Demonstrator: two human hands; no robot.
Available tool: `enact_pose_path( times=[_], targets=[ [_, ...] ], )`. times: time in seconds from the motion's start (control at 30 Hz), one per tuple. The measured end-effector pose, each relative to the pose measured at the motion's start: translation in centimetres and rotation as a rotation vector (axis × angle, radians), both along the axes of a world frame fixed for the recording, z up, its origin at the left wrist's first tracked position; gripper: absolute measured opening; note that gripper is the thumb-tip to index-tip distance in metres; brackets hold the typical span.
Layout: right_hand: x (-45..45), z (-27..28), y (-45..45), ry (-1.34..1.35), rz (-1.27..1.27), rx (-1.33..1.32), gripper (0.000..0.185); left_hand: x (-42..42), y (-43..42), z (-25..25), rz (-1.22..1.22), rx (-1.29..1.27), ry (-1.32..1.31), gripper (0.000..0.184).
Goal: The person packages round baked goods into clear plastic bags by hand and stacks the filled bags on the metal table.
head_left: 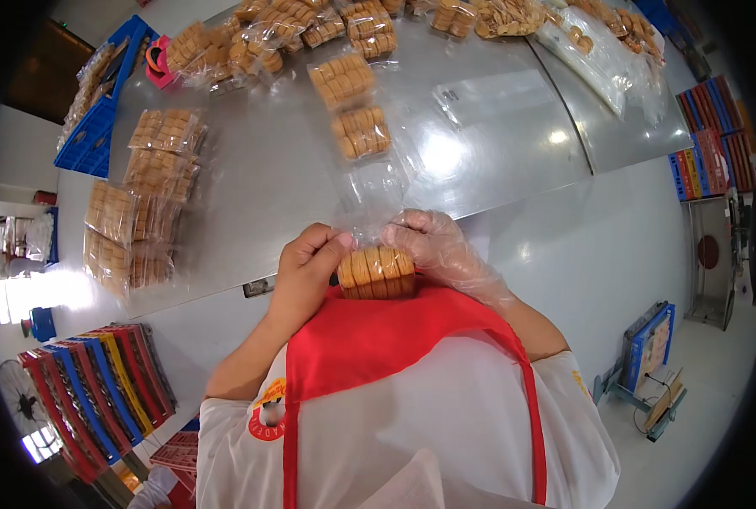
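Note:
Close to my chest, a clear plastic bag of round biscuits [376,270] is held at the table's edge, its biscuits stacked in rows. My bare left hand [306,261] pinches the left side of the bag's plastic between thumb and fingers. On the other side, my right hand [429,244], in a clear plastic glove, grips the bag's upper right part with bent fingers. Just beyond lie more bagged biscuits [361,133] in a line on the metal table [263,170]. Whether the held bag is sealed cannot be made out.
Stacked biscuit bags [140,199] lie at the table's left. More packs [289,25] line the far side, near a pink tape dispenser [157,64] and a blue crate [111,102]. Flat plastic bags [501,97] lie at right. Coloured crates [102,390] stand lower left.

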State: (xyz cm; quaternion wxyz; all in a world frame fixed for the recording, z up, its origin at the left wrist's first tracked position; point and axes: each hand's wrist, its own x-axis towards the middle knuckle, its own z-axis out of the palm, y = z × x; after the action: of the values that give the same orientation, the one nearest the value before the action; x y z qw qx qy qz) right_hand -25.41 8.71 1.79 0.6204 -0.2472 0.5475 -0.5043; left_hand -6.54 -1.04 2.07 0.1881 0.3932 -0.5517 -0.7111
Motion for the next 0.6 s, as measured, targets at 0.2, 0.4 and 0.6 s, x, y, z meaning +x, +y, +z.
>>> enact_pose_path(
  times=[0.2, 0.4, 0.6],
  targets=[
    [0.5, -1.2, -0.3, -0.009, -0.086, -0.015, 0.019, 0.3, 0.1, -0.5, 0.091, 0.215, 0.177, 0.011],
    [-0.2, -1.6, -0.6, 0.039, 0.07, 0.132, 0.02, 1.0, 0.1, -0.2, -0.073, 0.07, -0.108, 0.02],
    [-0.7, -2.1, 0.1, 0.283, 0.223, -0.036, 0.028, 1.8, 0.3, 1.1, -0.321, -0.385, -0.213, 0.042]
  ],
)
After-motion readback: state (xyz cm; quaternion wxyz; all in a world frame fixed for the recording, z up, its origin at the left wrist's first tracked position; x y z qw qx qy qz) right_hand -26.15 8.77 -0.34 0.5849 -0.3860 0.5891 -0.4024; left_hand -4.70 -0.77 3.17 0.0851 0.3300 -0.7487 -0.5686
